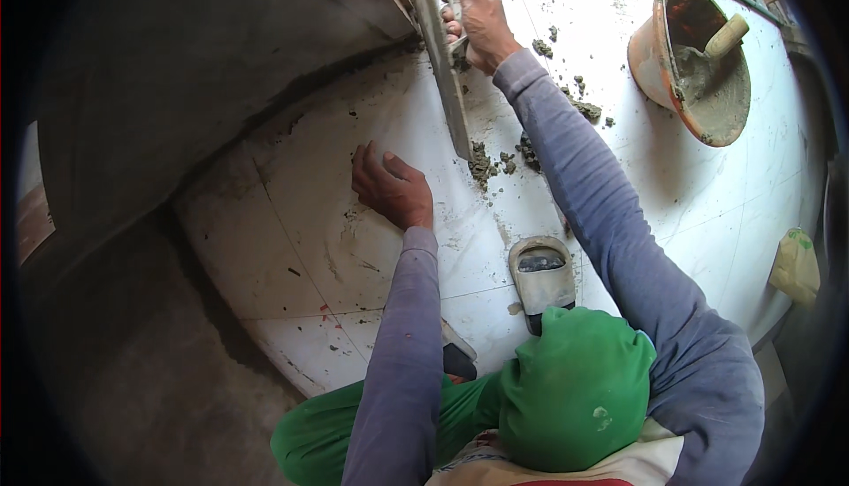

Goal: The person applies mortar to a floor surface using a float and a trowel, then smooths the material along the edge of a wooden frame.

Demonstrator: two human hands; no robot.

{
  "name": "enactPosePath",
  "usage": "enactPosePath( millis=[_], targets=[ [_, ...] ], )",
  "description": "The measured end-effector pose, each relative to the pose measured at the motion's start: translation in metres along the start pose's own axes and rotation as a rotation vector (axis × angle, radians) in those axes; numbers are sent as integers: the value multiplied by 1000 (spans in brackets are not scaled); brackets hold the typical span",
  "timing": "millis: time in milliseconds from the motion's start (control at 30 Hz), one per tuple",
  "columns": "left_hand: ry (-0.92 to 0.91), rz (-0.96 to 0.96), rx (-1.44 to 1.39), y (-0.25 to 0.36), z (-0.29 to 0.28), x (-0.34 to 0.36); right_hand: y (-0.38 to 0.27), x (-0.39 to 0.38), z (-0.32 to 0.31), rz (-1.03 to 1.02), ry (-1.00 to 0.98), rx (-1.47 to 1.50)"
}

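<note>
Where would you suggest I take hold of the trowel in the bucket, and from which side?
Probably the thick, pale handle, from the picture's upper right: it is rounded and slants up that way, its end free, while the grey-smeared blade points down into the bucket.

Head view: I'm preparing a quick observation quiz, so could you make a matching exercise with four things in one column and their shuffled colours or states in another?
Column one:
1. Bucket
2. Left hand
3. Right hand
4. Trousers

Column two:
A. Green
B. Gripping the handle of a flat trowel
C. Orange-brown, a handled tool inside
D. Holding nothing visible

Pairs: 1-C, 2-D, 3-B, 4-A
</note>
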State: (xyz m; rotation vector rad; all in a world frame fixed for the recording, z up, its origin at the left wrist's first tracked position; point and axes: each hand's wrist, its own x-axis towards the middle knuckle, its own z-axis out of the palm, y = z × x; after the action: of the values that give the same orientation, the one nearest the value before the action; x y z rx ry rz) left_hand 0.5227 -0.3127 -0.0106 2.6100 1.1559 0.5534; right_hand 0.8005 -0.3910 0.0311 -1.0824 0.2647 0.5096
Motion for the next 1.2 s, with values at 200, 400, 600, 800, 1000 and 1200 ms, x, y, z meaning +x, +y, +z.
enactPosePath(
  millis=[200, 400, 600, 800, 1000, 1200],
  targets=[
    [20, -22, 21, 7, -1, -1, 4, -3, -17, 16, 42, -95],
    [26, -16, 31, 10, 3, -2, 10, 5, 0, -18, 4, -125],
    [7, -31, 40, 9, -1, 1, 1, 11, -3, -81, 31, -210],
    [26, -13, 54, 0, 0, 1, -6, 4, 14, -73, -43, -122],
    [32, 11, 57, 9, 2, -1, -4, 17, -14, -87, 10, -243],
    [32, 0, 59, 15, 1, -2, -6, 10, 1, -105, -58, -136]
  ],
)
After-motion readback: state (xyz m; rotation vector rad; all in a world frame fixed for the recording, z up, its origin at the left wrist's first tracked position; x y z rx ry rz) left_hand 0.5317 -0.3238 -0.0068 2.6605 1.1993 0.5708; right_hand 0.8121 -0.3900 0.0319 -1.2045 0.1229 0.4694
